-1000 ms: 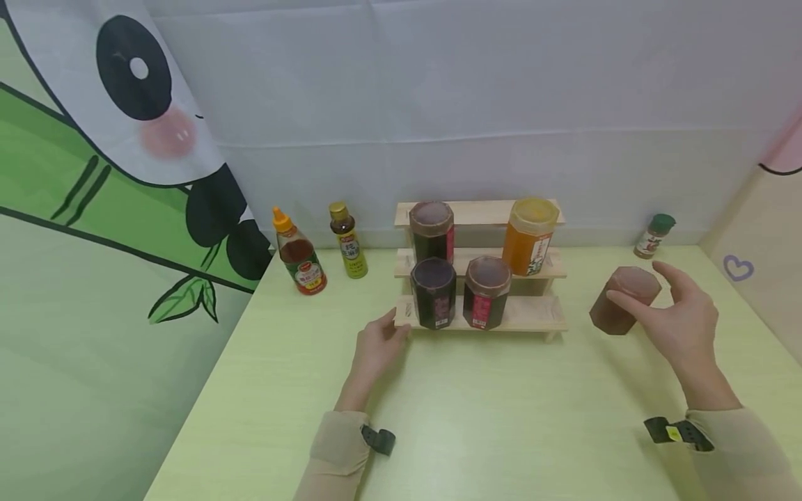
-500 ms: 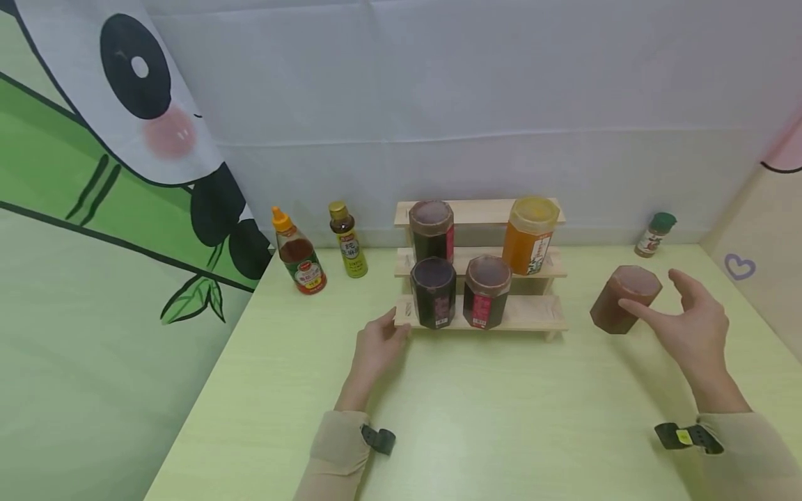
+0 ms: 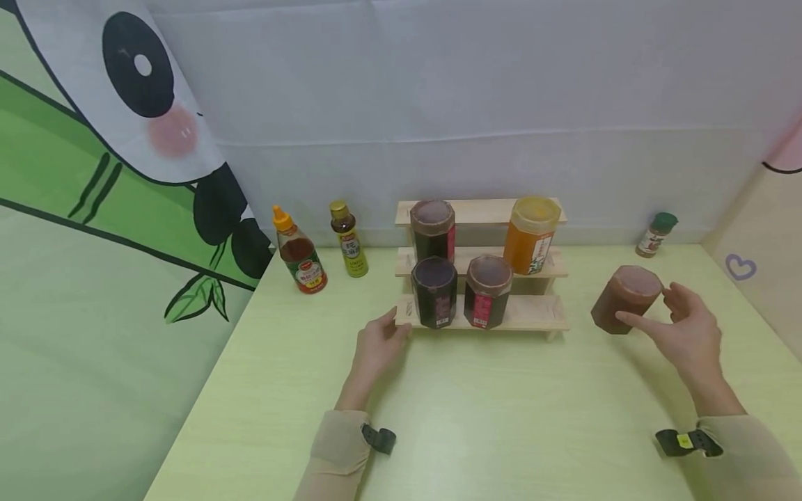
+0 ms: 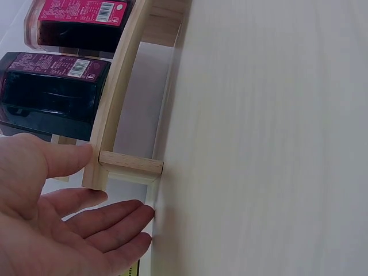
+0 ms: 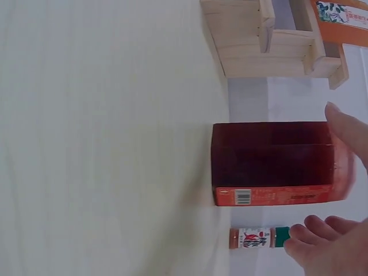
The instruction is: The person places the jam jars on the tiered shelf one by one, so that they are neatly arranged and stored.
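Note:
A three-step wooden rack [image 3: 532, 313] bears several octagonal jars. My left hand [image 3: 379, 348] pinches the left end of its lowest step, the thumb and index finger at the board's end in the left wrist view and the other fingers extended. A dark jar [image 3: 434, 299] and a dark jar with a red label [image 3: 487, 296] stand on that step. Another dark jar [image 3: 432, 233] and a jar of orange honey [image 3: 531, 240] are higher up. Right of the rack, a dark red jar [image 5: 270, 161] stands on the table. My right hand [image 3: 686, 334] is spread around it, fingers apart from its side.
A sauce bottle with an orange nozzle [image 3: 303, 264] and a slim yellow-capped bottle [image 3: 349, 243] stand at the back left. A small green-capped spice jar [image 3: 654, 236] is at the back right. A white cloth [image 3: 476, 83] hangs behind the table [image 3: 501, 417].
My right hand drew back right from the dark red jar, then came slightly closer again with its fingers lower. The jar stayed put. My left hand has not moved.

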### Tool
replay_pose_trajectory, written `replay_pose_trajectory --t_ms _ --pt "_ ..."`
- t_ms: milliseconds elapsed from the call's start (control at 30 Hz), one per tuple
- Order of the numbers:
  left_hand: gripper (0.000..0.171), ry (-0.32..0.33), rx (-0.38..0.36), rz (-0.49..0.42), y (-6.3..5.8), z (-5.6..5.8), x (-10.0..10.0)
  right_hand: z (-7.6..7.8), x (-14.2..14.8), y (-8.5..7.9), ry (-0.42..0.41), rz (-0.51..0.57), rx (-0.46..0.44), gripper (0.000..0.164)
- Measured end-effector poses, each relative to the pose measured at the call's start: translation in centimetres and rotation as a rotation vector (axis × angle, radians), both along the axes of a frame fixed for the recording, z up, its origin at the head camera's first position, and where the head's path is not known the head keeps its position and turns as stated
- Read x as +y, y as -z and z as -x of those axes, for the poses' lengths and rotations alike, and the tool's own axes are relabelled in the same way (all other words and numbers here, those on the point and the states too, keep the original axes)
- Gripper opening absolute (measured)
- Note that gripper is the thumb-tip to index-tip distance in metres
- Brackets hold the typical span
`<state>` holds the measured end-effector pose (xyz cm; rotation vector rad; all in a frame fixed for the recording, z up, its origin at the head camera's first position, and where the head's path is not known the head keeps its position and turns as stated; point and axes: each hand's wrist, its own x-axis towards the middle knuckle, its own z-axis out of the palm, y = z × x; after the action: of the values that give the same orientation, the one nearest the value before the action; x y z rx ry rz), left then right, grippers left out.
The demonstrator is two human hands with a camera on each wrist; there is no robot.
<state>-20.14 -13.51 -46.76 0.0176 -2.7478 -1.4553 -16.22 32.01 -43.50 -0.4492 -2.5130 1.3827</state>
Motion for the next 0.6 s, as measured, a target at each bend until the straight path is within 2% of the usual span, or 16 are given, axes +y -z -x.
replay_pose_trajectory --t_ms 333,600 --pt "0.055 -0.002 -0.009 -0.013 -0.1 0.1 0.1 0.4 0.2 1.7 -0.019 0.042 -0.082 0.100" --pt "0.054 -0.007 -0.008 -0.001 -0.3 0.0 0.2 0.8 0.3 2.3 -0.032 0.012 -0.084 0.095"
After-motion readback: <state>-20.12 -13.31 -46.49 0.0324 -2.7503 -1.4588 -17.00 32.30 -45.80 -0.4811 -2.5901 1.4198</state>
